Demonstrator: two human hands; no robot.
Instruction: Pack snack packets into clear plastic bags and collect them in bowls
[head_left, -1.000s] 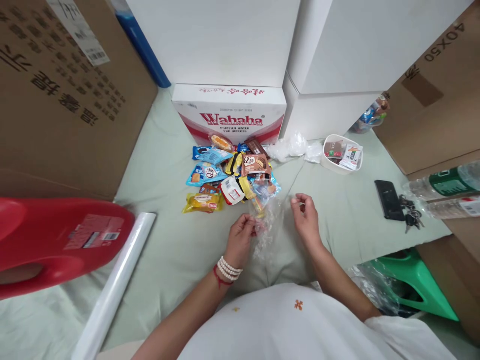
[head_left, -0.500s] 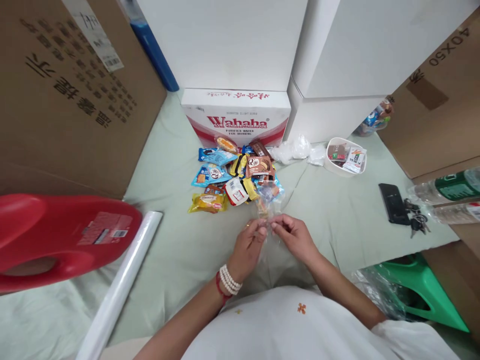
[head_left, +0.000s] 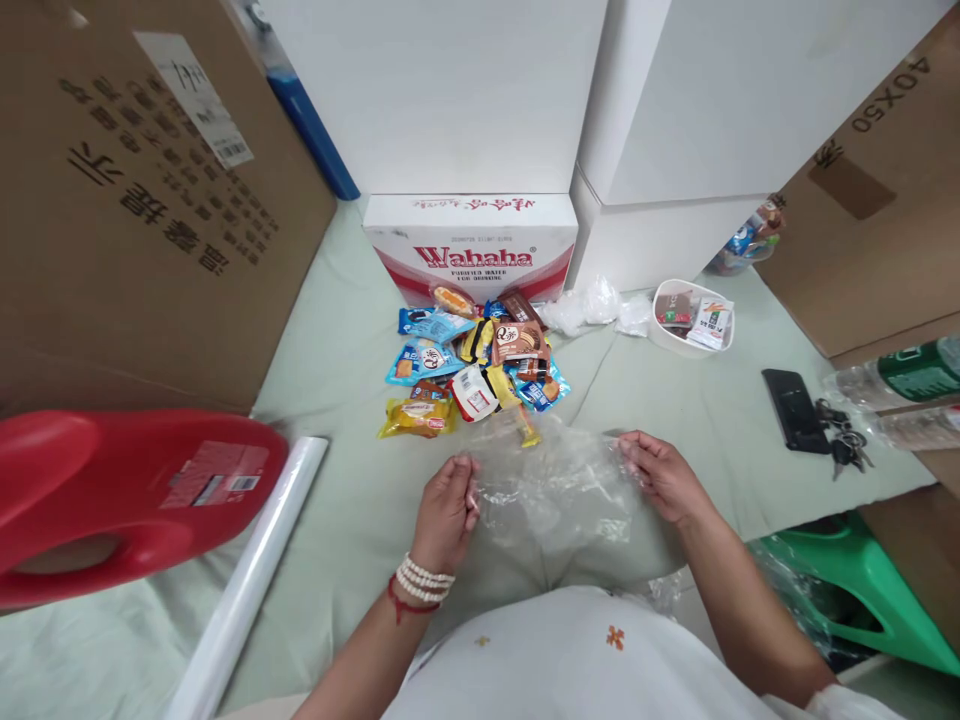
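Observation:
A clear plastic bag [head_left: 555, 490] is stretched flat between my two hands, low over the cloth. My left hand [head_left: 448, 505] pinches its left edge, and my right hand [head_left: 660, 475] pinches the right edge. Just beyond the bag lies a pile of wrapped snacks [head_left: 472, 390] in blue, yellow, brown and white packets. A small yellow packet [head_left: 529, 437] shows at the bag's far edge; I cannot tell whether it is under or inside the film.
Behind the snacks stands a Wahaha water carton [head_left: 472, 245], with crumpled clear plastic [head_left: 592, 305] beside it. A white bowl of packets [head_left: 694, 320], a phone [head_left: 795, 410] and keys [head_left: 846, 445] are to the right. Leftward are a red jug [head_left: 142, 500] and a white roll [head_left: 251, 570].
My hands were close together at the bunched bag; they have moved apart, left and right, spreading it out. The blue packets at the pile's right side now show more clearly.

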